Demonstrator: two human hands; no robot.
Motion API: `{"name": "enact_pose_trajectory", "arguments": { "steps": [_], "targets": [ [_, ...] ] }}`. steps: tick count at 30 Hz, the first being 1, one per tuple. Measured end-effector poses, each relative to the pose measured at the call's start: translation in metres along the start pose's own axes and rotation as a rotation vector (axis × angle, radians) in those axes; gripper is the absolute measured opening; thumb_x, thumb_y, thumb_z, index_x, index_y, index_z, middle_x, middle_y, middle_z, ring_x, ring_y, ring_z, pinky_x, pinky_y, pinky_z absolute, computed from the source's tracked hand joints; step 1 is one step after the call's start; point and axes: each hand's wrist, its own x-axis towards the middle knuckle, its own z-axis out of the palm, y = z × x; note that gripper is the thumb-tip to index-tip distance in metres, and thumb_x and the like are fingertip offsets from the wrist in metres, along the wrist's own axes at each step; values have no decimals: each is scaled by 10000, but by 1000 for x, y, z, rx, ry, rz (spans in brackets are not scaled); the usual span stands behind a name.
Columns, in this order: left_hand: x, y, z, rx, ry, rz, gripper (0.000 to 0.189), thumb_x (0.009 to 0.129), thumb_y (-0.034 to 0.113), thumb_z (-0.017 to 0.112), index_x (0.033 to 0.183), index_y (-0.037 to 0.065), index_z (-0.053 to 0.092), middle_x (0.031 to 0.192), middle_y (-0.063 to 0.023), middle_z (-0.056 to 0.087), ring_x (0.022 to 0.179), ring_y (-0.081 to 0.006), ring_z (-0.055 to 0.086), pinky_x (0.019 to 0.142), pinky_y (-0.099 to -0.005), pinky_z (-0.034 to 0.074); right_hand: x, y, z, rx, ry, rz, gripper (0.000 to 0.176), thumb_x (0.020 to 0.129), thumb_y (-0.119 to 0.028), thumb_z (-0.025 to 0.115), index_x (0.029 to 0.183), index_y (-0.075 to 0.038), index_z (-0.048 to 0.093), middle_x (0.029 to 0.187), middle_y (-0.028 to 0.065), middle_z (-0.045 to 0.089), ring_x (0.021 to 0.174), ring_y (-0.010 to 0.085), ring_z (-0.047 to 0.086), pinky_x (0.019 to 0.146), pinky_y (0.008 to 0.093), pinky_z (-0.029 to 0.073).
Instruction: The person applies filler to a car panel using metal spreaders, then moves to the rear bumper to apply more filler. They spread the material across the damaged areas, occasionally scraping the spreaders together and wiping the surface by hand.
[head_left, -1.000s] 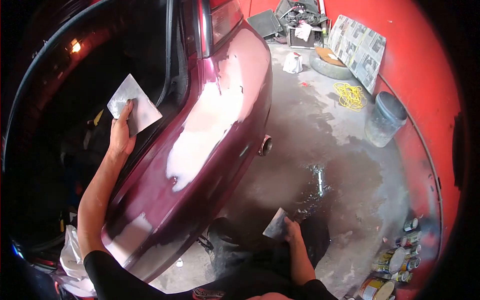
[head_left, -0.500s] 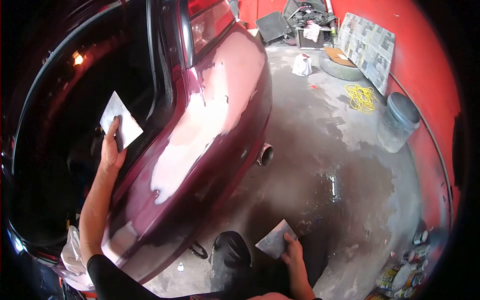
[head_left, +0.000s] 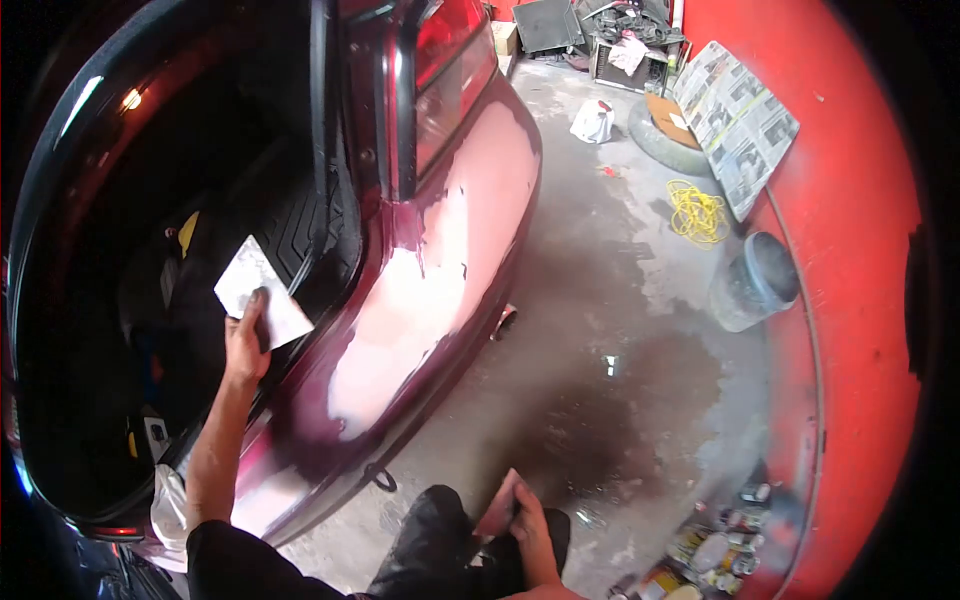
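My left hand grips a flat metal mixing board and holds it over the open trunk of a maroon car. Pale filler patches cover the rear bumper beside it. My right hand is low by my knee, holding a small spreader seen almost edge-on, away from the bumper. A red tail light sits above the filled area.
Wet stained concrete floor stretches to the right. A grey bucket, yellow cord, tyre and newspaper-covered panel stand by the red wall. Several cans cluster at the lower right. A white rag hangs at the trunk's edge.
My view has swung and shifted toward the trunk. My left hand with the board sits lower over the trunk. My right hand has dropped closer to my knee and the spreader has turned edge-on.
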Motion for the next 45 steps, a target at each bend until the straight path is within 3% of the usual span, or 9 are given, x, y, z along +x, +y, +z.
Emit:
{"name": "enact_pose_trajectory", "arguments": {
  "steps": [4,11,16,21,24,29,35,41,45],
  "targets": [
    [1,10,10,9,-6,-183,279,960,142,675,1195,-3,644,1126,-45,686,987,-154,660,874,-335,529,-22,17,-16,38,242,253,514,921,-367,717,1344,-101,597,1275,56,634,1168,238,598,1022,408,488],
    [-130,89,19,492,-157,-396,287,979,303,667,996,18,700,865,-17,686,757,-60,578,689,-290,491,-188,-97,86,-382,210,-59,382,983,-248,638,1295,-29,611,1264,103,646,1143,268,625,949,427,540],
    [-301,132,62,458,-539,-310,316,989,254,600,1194,16,638,997,-137,673,879,-209,650,786,-359,516,-271,-156,180,-557,551,-483,300,1027,-230,560,1191,4,651,1109,99,685,1046,234,640,919,387,517],
    [-361,225,135,628,-961,178,317,900,26,598,1215,3,632,1098,-187,642,996,-388,632,868,-425,520,-306,-171,298,-1132,510,-725,429,1063,-348,468,1097,42,644,985,96,664,910,153,565,825,339,470],
    [-378,230,138,573,-815,200,326,886,-13,594,1209,5,633,1090,-186,648,1001,-390,631,864,-440,524,-342,-193,363,-1299,276,-709,461,1057,-348,441,1100,69,633,963,209,694,883,308,642,850,416,485],
    [-427,245,150,606,-525,169,434,837,-89,585,1260,1,613,1122,-216,649,1001,-423,640,847,-448,538,-370,-202,352,-1428,-98,-640,380,1044,-296,471,1073,47,631,924,199,687,847,273,637,816,410,492],
    [-495,262,173,640,-331,68,226,877,-54,566,1087,-32,647,969,-201,659,875,-392,659,789,-389,534,-425,-219,315,-1474,-372,-408,273,1020,-218,532,1005,39,622,674,109,593,615,179,486,625,363,461],
    [-535,269,181,639,-102,69,105,965,53,609,977,-34,666,792,-132,665,705,-172,630,671,-322,509,-457,-232,313,-1573,-536,-348,264,996,-198,557,1072,45,624,781,216,613,674,240,551,688,386,483],
    [-530,284,180,596,-57,-28,164,977,70,589,1067,-46,659,876,-188,688,758,-165,635,699,-340,514,-464,-239,312,-1663,-678,-401,297,994,-207,562,1132,49,625,886,259,655,782,316,645,751,409,504]
  ]
}}
